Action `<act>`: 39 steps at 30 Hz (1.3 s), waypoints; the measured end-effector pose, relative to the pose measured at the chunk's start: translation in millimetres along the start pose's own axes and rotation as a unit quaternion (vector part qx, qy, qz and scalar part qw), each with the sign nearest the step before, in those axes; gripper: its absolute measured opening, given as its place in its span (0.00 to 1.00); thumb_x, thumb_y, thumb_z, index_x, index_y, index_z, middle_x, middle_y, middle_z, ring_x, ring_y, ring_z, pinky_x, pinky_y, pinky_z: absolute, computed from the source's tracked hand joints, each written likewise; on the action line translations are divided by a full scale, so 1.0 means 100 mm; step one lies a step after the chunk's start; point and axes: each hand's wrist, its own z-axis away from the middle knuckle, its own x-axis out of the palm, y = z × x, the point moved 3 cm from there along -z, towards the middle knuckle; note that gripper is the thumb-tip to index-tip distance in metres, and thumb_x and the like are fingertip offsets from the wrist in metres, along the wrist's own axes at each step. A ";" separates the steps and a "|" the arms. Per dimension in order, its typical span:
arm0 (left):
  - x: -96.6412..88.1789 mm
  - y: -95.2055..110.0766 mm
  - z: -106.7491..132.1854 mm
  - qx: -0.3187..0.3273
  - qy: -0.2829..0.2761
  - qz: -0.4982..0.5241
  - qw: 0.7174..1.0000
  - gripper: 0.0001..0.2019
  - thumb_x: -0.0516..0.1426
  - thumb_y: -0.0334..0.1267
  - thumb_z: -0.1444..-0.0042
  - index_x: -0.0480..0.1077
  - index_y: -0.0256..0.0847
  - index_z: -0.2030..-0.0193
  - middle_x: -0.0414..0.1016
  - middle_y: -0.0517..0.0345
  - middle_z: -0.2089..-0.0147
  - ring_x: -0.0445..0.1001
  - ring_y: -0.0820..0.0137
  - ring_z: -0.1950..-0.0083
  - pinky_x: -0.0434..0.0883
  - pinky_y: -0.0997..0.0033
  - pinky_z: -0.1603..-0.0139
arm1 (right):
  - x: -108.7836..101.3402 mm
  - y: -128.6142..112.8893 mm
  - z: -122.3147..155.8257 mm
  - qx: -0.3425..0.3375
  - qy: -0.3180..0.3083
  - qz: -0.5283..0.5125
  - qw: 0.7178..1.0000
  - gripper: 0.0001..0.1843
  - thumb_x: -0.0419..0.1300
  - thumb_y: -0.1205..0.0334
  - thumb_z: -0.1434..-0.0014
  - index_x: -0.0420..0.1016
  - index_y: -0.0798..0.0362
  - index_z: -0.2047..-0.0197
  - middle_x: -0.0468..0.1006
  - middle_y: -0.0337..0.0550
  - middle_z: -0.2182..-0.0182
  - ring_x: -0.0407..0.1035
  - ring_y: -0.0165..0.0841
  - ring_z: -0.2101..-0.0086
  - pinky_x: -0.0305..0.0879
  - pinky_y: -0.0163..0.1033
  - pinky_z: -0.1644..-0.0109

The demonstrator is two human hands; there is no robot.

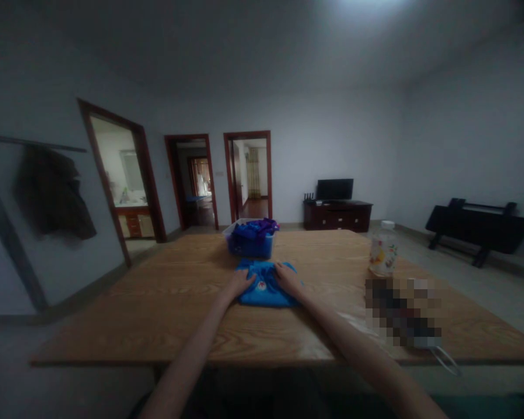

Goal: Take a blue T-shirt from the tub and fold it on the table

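Note:
A bright blue folded garment (266, 295) with a small white and red emblem lies on the wooden table in front of me. My left hand (241, 281) is on its left side, fingers bent onto the fabric. On the garment's upper right part, my right hand (287, 278) has its fingers closed together on the cloth. Just behind the garment stands a clear plastic bin (250, 247), filled with dark blue and purple fabric (255, 228).
The wooden table (166, 314) spreads around the garment. To the right stand a patterned bottle (383, 253) with a white cap and a blurred-out object (402, 314) with a strap over the table edge. A TV cabinet (337, 215) and doorways are farther back.

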 end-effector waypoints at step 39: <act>0.08 0.71 0.21 0.168 0.011 -0.051 0.984 0.21 0.55 0.54 0.25 0.82 0.38 0.55 0.88 0.39 0.51 0.87 0.54 0.48 0.74 0.62 0.49 | 0.08 0.08 -0.02 -0.012 -0.013 0.003 1.000 0.13 0.55 0.71 0.25 0.78 0.55 0.45 0.83 0.55 0.44 0.77 0.39 0.48 0.65 0.38 0.44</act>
